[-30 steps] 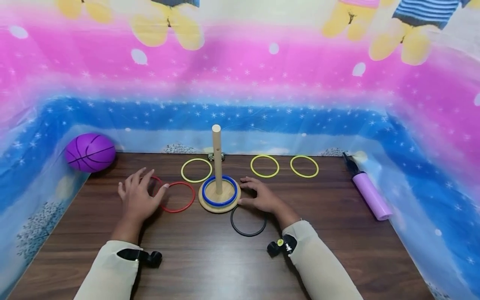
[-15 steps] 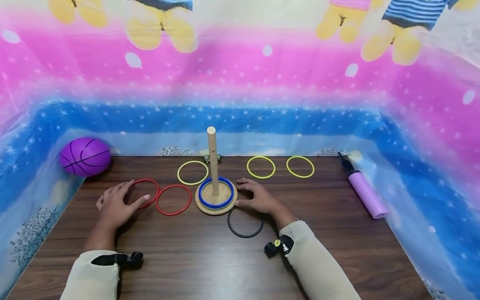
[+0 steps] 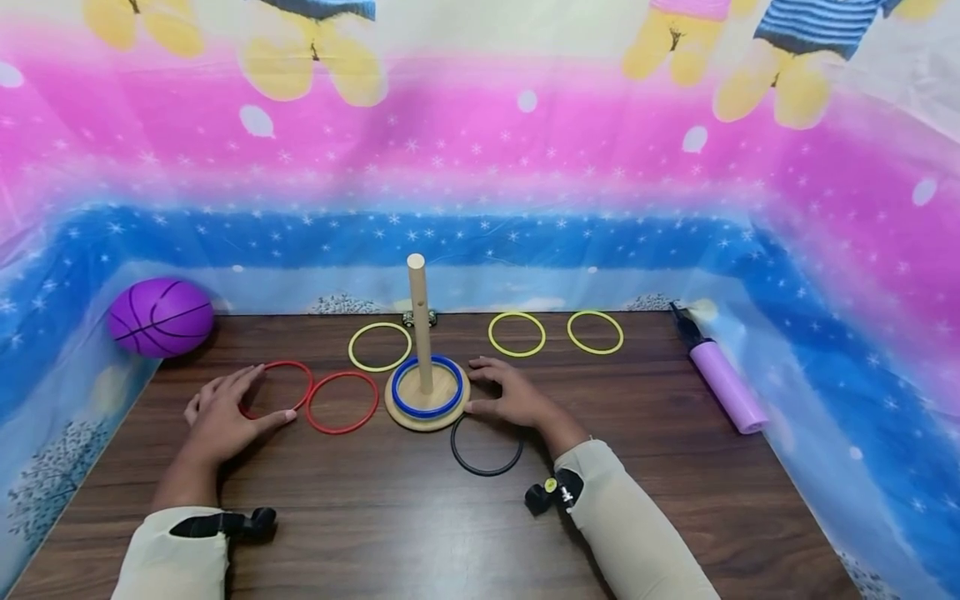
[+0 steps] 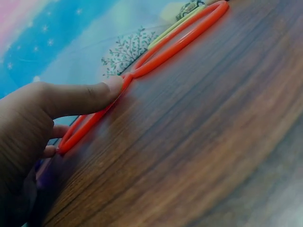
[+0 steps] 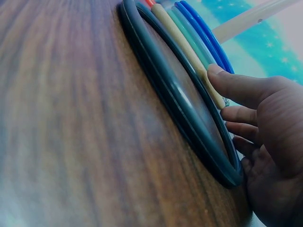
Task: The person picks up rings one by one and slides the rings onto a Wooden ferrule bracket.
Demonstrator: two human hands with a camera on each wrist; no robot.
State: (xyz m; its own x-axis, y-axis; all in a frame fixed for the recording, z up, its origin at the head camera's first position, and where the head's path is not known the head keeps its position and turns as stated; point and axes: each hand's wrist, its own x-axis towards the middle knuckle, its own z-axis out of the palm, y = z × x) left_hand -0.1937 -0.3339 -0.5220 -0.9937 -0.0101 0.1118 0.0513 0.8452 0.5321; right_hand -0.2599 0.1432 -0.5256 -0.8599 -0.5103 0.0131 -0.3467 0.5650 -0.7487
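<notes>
purple ball (image 3: 160, 317), lilac pump (image 3: 723, 383), three yellow rings (image 3: 517, 334).

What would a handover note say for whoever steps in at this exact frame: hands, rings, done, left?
Left hand: flat on the table, thumb tip touching the far-left red ring; not gripping it.
Right hand: relaxed, thumb against the wooden base of the peg, fingers beside the black ring.
Done: only blue rings sit on the peg.
Left: two red rings, the second lying beside the first; the black ring in front of the base; three yellow rings at the back, all flat on the table.
</notes>
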